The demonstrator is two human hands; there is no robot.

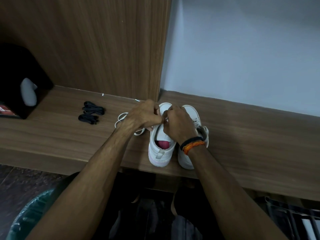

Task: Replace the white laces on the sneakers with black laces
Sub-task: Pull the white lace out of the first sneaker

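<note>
Currently, progress: the job is looking early; by my judgement the white lace is only partly out of one shoe and no black lace is threaded anywhere that shows.
Left sneaker [160, 148]: standing at centre frame, heel toward the viewer, pink insole showing; both hands are working over its eyelet area, which they are hiding.
White lace [121, 118]: a freed loop is trailing out to the left of that shoe on the wood, so unlacing seems to be under way.
Right sneaker [192, 115]: sitting just beside the first, touching or nearly so; its lacing is showing faintly at the side and appears untouched.
Black laces [92, 111]: two small bundles are lying left of centre, apart from the shoes and unused.
Left hand [143, 115]: fingers are curling in and pinching at the lace over the tongue, though the pinch itself is partly hidden.
Right hand [178, 123]: fingers are curling down onto the same spot, seemingly gripping the lace; black and orange wrist bands are showing.
Remaining: finishing both removals, then threading both black laces.
Surface: a brown wood-grain ledge [242, 135] is running across the middle of the frame.
Room: a matching wood panel [95, 40] is rising at upper left, a pale wall [242, 49] at upper right, a dark box [20, 80] at far left; dark floor is lying below.
</note>
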